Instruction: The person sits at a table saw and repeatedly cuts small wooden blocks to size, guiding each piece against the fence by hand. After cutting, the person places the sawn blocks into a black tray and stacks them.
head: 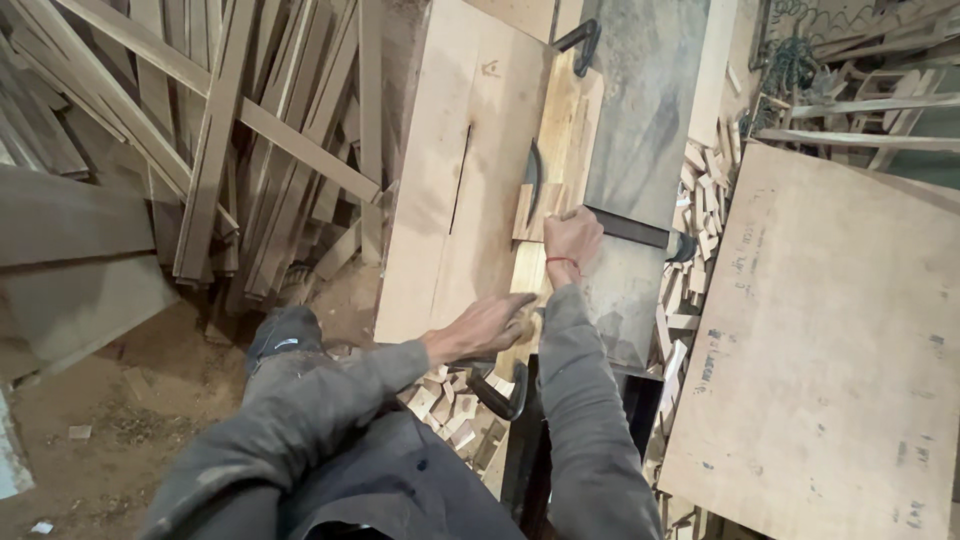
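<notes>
A pale plywood saw table with a narrow slot lies in front of me. A dark curved saw blade rises at its right edge, beside a wooden sliding board with a black handle at its far end. My right hand is curled on a small wooden block held just below the blade. My left hand lies flat, fingers stretched, on the near end of the sliding board. Another black handle sits just under that hand.
Long wooden slats are heaped at the left. A large plywood sheet lies at the right, with a grey metal surface beyond the board. Small offcut blocks pile up beside it and by my knees. Sawdust covers the dirt floor.
</notes>
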